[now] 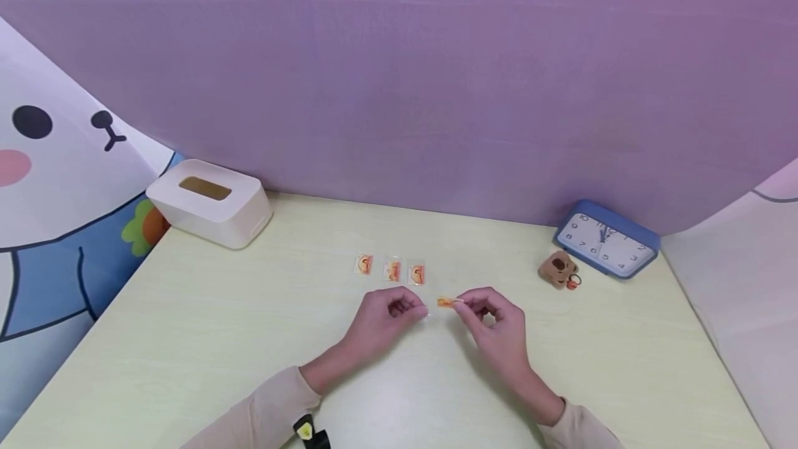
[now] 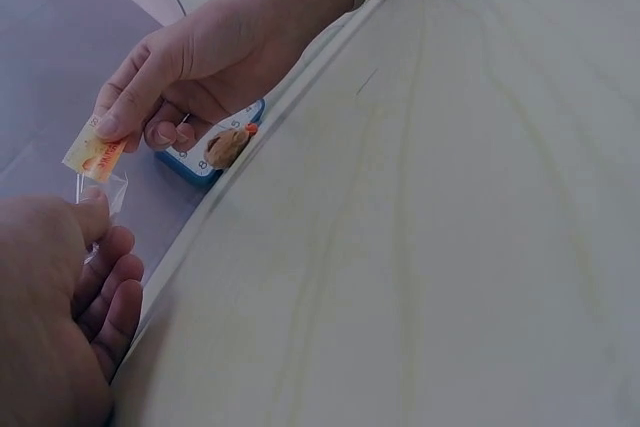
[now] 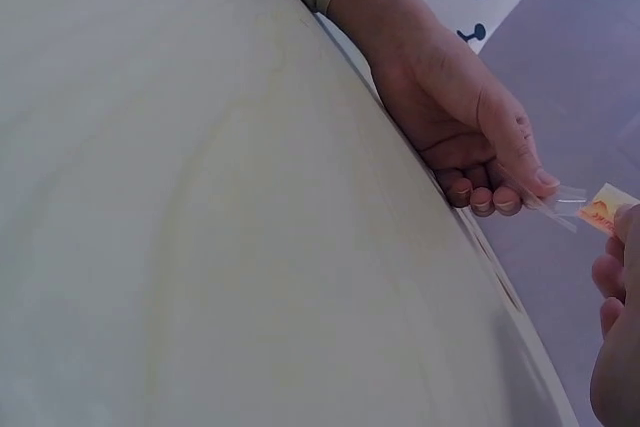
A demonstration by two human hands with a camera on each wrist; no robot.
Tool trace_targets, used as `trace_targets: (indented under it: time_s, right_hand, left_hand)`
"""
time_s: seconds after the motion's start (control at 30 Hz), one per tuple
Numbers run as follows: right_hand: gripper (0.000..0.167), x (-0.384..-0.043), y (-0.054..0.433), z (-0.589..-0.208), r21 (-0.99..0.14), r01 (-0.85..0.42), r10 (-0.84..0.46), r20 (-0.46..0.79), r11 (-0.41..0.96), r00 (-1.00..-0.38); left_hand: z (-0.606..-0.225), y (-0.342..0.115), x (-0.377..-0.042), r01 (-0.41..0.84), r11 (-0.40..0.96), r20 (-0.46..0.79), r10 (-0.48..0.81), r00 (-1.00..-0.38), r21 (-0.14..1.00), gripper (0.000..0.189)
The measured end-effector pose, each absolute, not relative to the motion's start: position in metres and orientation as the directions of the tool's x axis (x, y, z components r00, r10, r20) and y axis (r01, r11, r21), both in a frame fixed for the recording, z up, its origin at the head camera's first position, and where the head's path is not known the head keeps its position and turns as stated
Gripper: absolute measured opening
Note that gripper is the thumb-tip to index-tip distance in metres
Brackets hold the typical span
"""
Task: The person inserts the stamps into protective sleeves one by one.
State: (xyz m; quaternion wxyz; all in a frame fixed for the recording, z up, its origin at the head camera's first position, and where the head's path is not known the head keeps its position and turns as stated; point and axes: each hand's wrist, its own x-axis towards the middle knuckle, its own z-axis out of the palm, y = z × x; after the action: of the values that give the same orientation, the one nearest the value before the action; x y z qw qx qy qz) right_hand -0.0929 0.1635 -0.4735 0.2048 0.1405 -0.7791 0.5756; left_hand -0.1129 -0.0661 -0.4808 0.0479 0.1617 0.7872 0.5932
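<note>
My left hand (image 1: 384, 321) pinches a small clear plastic sleeve (image 3: 566, 201) between thumb and forefinger. Facing it, my right hand (image 1: 495, 331) pinches a small orange and yellow stamp-like card (image 2: 95, 153) by one end. In both wrist views the card's free edge is right at the mouth of the sleeve, above the table. Beyond the hands, three similar orange cards lie in a row on the table, each in a clear sleeve: a left one (image 1: 364, 264), a middle one (image 1: 392, 270) and a right one (image 1: 416, 274).
A white tissue box (image 1: 243, 217) stands at the back left of the pale wooden table (image 1: 206, 324). At the back right are a blue clock (image 1: 607, 240) and a brown bear-head keychain (image 1: 557, 269). A purple cloth backdrop (image 1: 399, 89) rises behind the table's far edge.
</note>
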Motion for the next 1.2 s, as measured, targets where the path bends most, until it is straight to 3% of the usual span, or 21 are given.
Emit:
trace_targets:
  time_s: [0.47,0.77,1.2]
  right_hand:
    - [0.018,-0.0939,0.1675,-0.4737,-0.86,-0.409,-0.006,0.428,0.305,-0.904]
    - [0.016,-0.0957,0.1725,-0.4741,-0.867,-0.395,-0.088,0.387,0.303,-0.918]
    - [0.019,-0.0954,0.1708,-0.4756,-0.876,-0.386,-0.17,0.35,0.289,-0.921]
  left_hand:
    - [-0.4823,-0.0661,-0.113,0.185,0.227,0.109,0.308,-0.945,0.956,0.006]
    - [-0.4797,-0.0655,-0.1122,0.185,0.266,0.1,0.302,-0.948,0.946,0.005]
    - [-0.4789,-0.0647,-0.1093,0.332,0.341,0.207,0.353,-0.912,0.879,0.009]
